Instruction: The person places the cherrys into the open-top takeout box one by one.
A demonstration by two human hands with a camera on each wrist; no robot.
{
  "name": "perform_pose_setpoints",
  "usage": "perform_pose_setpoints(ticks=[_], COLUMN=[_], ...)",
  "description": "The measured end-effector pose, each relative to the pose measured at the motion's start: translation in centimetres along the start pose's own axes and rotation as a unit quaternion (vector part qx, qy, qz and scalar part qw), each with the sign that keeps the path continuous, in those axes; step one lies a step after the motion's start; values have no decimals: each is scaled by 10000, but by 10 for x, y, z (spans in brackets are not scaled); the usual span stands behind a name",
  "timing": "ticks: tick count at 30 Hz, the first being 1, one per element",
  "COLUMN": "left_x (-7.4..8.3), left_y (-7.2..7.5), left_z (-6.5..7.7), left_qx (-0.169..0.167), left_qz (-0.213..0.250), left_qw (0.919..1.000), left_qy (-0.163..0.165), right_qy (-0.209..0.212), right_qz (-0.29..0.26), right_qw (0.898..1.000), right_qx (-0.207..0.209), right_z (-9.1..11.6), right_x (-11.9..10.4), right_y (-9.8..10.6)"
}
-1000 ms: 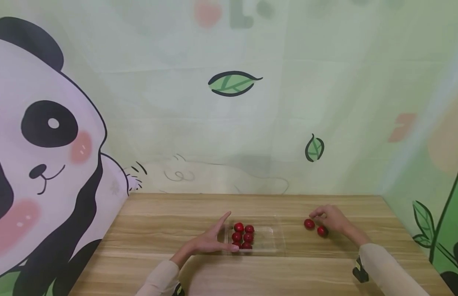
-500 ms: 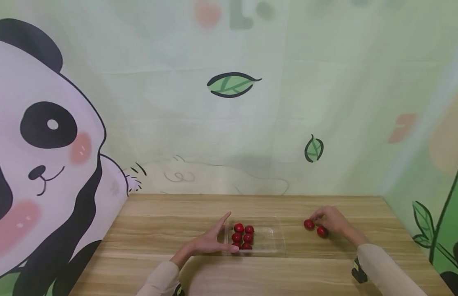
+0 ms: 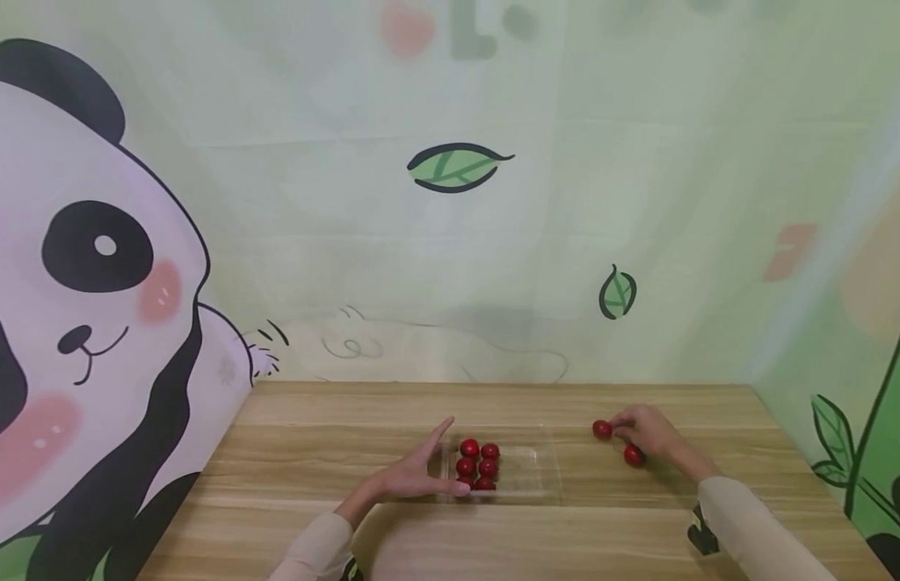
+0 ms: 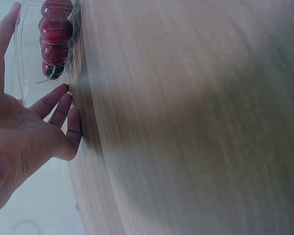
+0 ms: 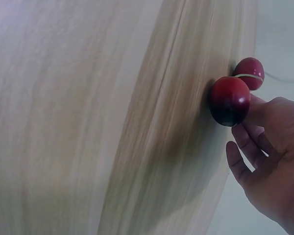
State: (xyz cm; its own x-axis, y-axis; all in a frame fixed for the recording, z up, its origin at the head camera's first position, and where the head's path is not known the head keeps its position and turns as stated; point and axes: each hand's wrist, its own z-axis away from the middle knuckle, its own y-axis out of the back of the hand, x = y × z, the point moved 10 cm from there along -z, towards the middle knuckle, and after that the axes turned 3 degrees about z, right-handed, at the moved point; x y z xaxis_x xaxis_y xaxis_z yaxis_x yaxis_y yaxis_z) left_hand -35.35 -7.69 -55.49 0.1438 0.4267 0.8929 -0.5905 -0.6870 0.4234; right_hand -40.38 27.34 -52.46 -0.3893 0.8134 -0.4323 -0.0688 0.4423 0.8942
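My left hand (image 3: 413,472) spreads its thumb and straight fingers about the left end of a clear plastic container (image 3: 540,472). Inside it, several cherries (image 3: 466,466) sit in two columns near that end. In the left wrist view the thumb runs along the container (image 4: 27,58) and bent fingers rest by its end, low over the table. Right of the container, my right hand (image 3: 653,432) pinches at one cherry (image 3: 602,429), fingertips right at its side. Another cherry (image 3: 634,455) lies just under the palm. The right wrist view shows a thin stem (image 5: 249,75) across the farther cherry (image 5: 250,84).
The wooden table (image 3: 333,403) runs back to a printed cloth backdrop (image 3: 333,202) with a panda (image 3: 173,347) and leaves. Dark wrist straps (image 3: 701,532) sit by the pale sleeves.
The cherry at my right fingertips has shifted slightly away and to the left. My right fingers have closed in on it. The left hand, container and other cherries stay put.
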Motion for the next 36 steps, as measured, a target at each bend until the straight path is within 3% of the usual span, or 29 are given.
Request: perform_pose_setpoints(ticks=[10, 23, 29, 36], left_x=[-1, 1, 2, 2], left_y=[0, 0, 0, 1], left_z=[-2, 0, 1, 1], left_qx=[5, 70, 58, 49], left_qz=[-6, -2, 40, 42], left_qw=[10000, 10000, 10000, 10000], left_qy=[13, -25, -18, -23], right_qy=[-356, -133, -26, 358], right_qz=[41, 265, 148, 149], right_qw=[9993, 9991, 9993, 9988], right_qx=[58, 315, 334, 292], right_z=[0, 5, 3, 0], right_x=[12, -1, -18, -52], right_y=[3, 20, 26, 29])
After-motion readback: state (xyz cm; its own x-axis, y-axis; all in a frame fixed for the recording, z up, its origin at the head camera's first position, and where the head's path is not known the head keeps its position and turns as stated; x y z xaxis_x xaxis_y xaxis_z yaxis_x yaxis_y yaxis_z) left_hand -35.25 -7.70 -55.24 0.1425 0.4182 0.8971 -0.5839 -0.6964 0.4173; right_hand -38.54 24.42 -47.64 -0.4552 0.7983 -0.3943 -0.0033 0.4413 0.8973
